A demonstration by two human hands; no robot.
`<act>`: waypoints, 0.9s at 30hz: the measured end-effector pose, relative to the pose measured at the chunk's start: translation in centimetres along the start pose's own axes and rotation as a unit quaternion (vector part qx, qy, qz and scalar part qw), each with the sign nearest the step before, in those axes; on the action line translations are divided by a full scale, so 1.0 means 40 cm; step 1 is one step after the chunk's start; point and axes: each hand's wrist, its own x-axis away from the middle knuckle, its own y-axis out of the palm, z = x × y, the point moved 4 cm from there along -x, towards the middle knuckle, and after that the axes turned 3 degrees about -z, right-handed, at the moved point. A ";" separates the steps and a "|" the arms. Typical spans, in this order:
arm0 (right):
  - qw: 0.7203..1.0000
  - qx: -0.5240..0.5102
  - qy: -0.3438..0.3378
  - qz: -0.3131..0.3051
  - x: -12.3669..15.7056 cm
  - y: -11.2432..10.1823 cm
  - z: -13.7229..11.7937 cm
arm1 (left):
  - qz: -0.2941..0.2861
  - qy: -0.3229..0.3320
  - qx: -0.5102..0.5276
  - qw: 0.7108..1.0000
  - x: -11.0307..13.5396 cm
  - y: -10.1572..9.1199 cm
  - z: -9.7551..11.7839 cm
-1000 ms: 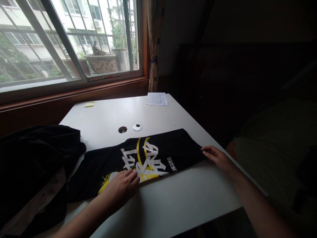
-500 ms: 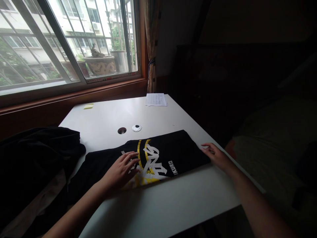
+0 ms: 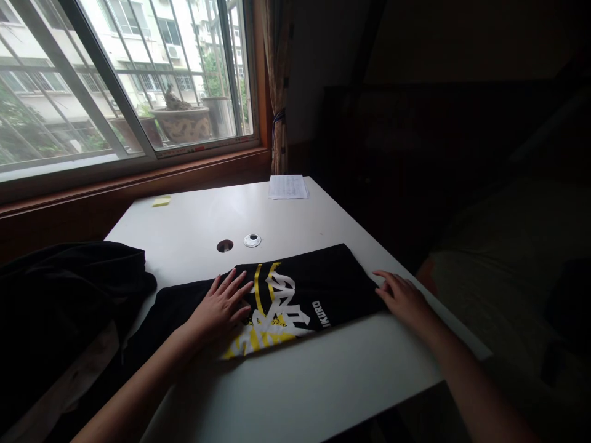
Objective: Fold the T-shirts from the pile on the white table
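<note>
A folded black T-shirt (image 3: 337, 277) with a white and yellow print lies flat across the white table. My left hand (image 3: 224, 304) rests palm down on it, fingers spread, left of the lettering. At the shirt's right end is my right hand (image 3: 401, 298), fingers loosely stretched and thumb at the fabric edge, with nothing seen gripped between them. The far left part of the shirt runs under my left forearm toward a dark pile.
A heap of dark clothing (image 3: 69, 295) covers the table's left side. Toward the back lie papers (image 3: 289, 186), a yellow sticky note (image 3: 161, 201), a cable hole (image 3: 225, 246) and its round cover (image 3: 252, 240). A barred window (image 3: 138, 80) stands beyond the table.
My left hand has moved slightly left and now lies flatter, fingers more spread, uncovering more of the print. My right hand stays at the shirt's right end, its fingers slightly shifted.
</note>
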 end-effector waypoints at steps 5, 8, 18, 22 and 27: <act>0.997 0.048 -0.053 0.035 -0.053 0.000 -0.123 | 0.007 0.085 0.006 0.996 -0.048 -0.033 0.117; 0.990 0.021 -0.136 -0.010 -0.082 0.053 -0.238 | -0.008 0.163 0.040 0.986 -0.070 -0.025 0.207; 0.960 0.098 -0.233 -0.117 -0.112 0.197 -0.359 | -0.033 0.226 0.095 0.969 -0.051 -0.008 0.252; 0.970 0.106 -0.187 -0.110 -0.173 0.188 -0.274 | -0.041 0.229 0.091 0.968 -0.050 -0.011 0.254; 0.977 0.121 -0.128 -0.117 -0.246 0.183 -0.191 | -0.024 0.233 0.091 0.968 -0.050 -0.014 0.256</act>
